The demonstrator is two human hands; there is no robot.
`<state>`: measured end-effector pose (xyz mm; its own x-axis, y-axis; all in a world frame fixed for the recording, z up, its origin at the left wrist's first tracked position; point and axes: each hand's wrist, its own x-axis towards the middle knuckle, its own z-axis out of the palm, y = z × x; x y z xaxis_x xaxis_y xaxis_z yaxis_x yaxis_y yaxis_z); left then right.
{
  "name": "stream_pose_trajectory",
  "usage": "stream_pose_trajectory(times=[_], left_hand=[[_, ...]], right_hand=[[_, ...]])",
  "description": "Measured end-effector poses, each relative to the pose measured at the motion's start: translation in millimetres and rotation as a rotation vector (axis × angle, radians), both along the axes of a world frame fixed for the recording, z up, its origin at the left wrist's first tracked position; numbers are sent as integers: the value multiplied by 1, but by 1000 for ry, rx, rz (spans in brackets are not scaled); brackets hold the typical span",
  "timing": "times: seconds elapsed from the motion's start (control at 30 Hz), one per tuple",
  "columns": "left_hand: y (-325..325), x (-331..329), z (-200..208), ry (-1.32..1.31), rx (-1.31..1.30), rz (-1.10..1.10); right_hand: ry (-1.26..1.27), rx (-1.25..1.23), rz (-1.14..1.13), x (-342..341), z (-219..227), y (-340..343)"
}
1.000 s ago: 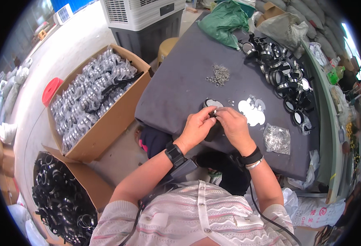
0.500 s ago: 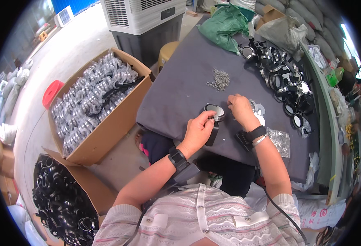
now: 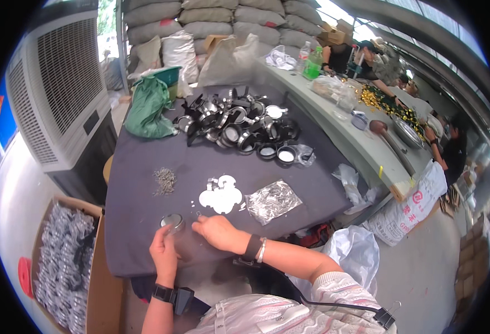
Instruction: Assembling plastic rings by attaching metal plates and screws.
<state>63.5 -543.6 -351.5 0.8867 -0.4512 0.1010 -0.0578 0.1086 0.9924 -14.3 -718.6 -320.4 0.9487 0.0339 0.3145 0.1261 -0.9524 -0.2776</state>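
My left hand [image 3: 164, 251] grips a round, metal-rimmed piece [image 3: 172, 223] with a silvery face, its thumb near the rim, at the near left of the table. Just to its right, my right hand [image 3: 220, 232] has its fingers pinched together, and a tiny bent wire bit [image 3: 199, 214] shows by their tips. Whatever lies inside that pinch is too small to make out. Beyond the hands are white discs [image 3: 221, 196], partly overlapping, and a heap of small metal pieces [image 3: 165, 181]. A clear bag of metal strips [image 3: 273, 201] lies to the right.
Many black round-rimmed parts [image 3: 239, 125] are piled across the table's far side, beside a green sack [image 3: 149, 108]. A carton [image 3: 100, 273] of wrapped parts stands at lower left, below an air cooler [image 3: 61, 83]. Another bench [image 3: 334, 125] runs along the right, with people working there.
The view has swung to the right, bringing the side bench and co-workers in. My left hand still has the round piece; my right hand remains pinched close beside it.
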Motion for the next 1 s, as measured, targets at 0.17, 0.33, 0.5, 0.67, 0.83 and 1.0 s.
stream_pose_trajectory(times=[0.17, 0.33, 0.5, 0.67, 0.83, 1.0], left_hand=[[-5, -2, 7, -21, 24, 15], [-5, -5, 15, -21, 12, 11], [-3, -5, 14, -16, 16, 9], [-3, -5, 14, -14, 18, 26], [-5, -3, 14, -22, 13, 10], [-7, -2, 13, 4, -16, -14]], right_hand=[[27, -203, 83, -11, 14, -3], [-7, -259, 146, -11, 9, -7], [-52, -221, 178, -13, 5, -7], [-29, -223, 256, -15, 11, -10], [-55, -318, 321, -15, 12, -13], [-76, -300, 361, -17, 17, -17]])
